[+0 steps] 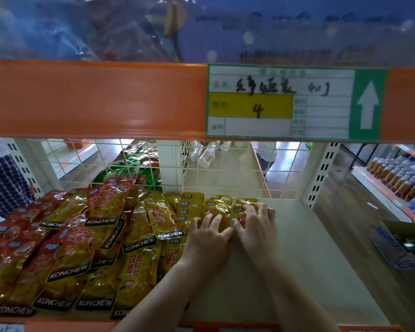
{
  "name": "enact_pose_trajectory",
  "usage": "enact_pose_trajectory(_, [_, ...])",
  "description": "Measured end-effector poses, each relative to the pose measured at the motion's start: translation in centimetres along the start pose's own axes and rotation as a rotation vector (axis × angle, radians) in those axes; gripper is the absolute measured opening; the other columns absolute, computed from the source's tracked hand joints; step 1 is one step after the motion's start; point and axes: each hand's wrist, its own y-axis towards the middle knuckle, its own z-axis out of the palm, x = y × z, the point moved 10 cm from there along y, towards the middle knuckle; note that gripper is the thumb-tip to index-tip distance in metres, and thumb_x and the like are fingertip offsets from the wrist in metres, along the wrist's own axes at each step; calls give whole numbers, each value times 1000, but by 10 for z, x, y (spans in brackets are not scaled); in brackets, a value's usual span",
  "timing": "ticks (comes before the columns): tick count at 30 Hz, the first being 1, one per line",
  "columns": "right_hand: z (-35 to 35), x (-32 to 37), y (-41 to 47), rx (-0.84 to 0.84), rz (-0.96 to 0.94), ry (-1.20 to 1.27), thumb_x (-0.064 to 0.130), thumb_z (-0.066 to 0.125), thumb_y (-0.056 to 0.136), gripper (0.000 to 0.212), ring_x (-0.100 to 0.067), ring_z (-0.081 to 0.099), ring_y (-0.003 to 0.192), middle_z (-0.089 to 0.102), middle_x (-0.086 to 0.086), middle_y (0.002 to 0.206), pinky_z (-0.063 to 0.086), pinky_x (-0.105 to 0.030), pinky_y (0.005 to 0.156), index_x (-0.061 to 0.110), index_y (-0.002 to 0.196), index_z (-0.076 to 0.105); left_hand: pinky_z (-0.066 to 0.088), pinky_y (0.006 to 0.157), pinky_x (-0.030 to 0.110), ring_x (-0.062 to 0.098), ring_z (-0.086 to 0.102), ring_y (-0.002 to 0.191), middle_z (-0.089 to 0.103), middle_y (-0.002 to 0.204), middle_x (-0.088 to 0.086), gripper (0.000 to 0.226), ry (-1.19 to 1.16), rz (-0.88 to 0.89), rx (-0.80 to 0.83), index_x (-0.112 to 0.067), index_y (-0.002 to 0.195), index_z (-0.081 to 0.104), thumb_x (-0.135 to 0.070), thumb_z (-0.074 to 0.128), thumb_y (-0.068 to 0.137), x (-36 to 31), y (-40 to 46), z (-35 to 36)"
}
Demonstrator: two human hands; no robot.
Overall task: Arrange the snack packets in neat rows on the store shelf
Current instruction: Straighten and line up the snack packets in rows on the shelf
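Both hands lie side by side at the back of the shelf, palms down. Left hand has fingers straight, lying flat on a small yellow packet. Right hand has fingertips bent down over the top edge of another small yellow packet, pressing it; cannot tell if the thumb pinches it. These two packets sit next to each other near the wire mesh back, at the right end of a row of small yellow packets.

Left of the hands, bigger yellow packets and red packets marked KONCHEW lie in a loose overlapping heap covering the left half of the shelf. Right half of the shelf is bare board.

Orange rail of the shelf above crosses the top, with a green-and-white price tag showing a handwritten 4 and a white up arrow. Cardboard box sits low at right, bottles on a far shelf behind it.
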Motion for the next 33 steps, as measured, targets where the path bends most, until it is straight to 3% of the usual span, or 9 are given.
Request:
enact_pose_trajectory(6, [4, -7, 3, 18, 46, -20, 46, 48, 93, 47, -27, 32, 125, 41, -11, 136, 34, -33, 100, 13, 126, 53, 52, 70, 42, 24, 68, 91, 72, 95, 3, 38, -96, -6, -37, -33, 75, 69, -42, 33, 85, 1, 0, -10])
enact_pose_trajectory(10, [-3, -7, 2, 12, 55, -58, 47, 42, 95, 44, -28, 34, 124, 41, -10, 135, 37, -38, 96, 15, 125, 52, 39, 93, 40, 22, 52, 115, 58, 120, 0, 32, -186, 15, -41, -25, 109, 60, -37, 33, 94, 1, 2, -16])
enact_pose_trajectory(14, [-18, 9, 10, -42, -8, 59, 33, 44, 96, 34, -31, 42, 118, 51, -11, 127, 39, -40, 92, 12, 119, 57, 38, 92, 35, 21, 50, 112, 55, 120, 0, 30, -174, -61, -76, -22, 122, 49, -33, 37, 96, 19, 14, -29])
enact_pose_trajectory(18, [-3, 39, 28, 137, -120, 87, 23, 40, 96, 29, -29, 48, 112, 58, -12, 118, 36, -34, 92, 8, 116, 56, 39, 93, 39, 25, 49, 115, 53, 123, 6, 39, -93, -106, 65, -18, 125, 44, -44, 42, 95, 31, 30, -20])
enact_pose_trajectory(21, [8, 44, 36, 225, -119, -8, 22, 39, 97, 27, -30, 48, 113, 57, -13, 119, 38, -37, 91, 8, 114, 54, 36, 95, 40, 28, 45, 119, 52, 125, 9, 54, -53, -97, 198, -17, 127, 42, -57, 42, 91, 29, 30, -5])
enact_pose_trajectory(25, [24, 42, 43, 296, -121, -152, 27, 40, 96, 31, -30, 42, 120, 55, -10, 124, 36, -40, 96, 9, 118, 53, 33, 98, 42, 29, 38, 124, 45, 132, 9, 61, -49, -78, 216, -20, 131, 38, -62, 44, 86, 29, 25, 1])
enact_pose_trajectory(33, [26, 47, 45, 250, -195, -116, 26, 38, 97, 30, -28, 45, 117, 57, -7, 120, 35, -40, 95, 13, 117, 57, 24, 105, 46, 26, 26, 136, 29, 149, 4, 65, -98, -21, 209, -24, 139, 31, -59, 47, 87, 30, 25, 3])
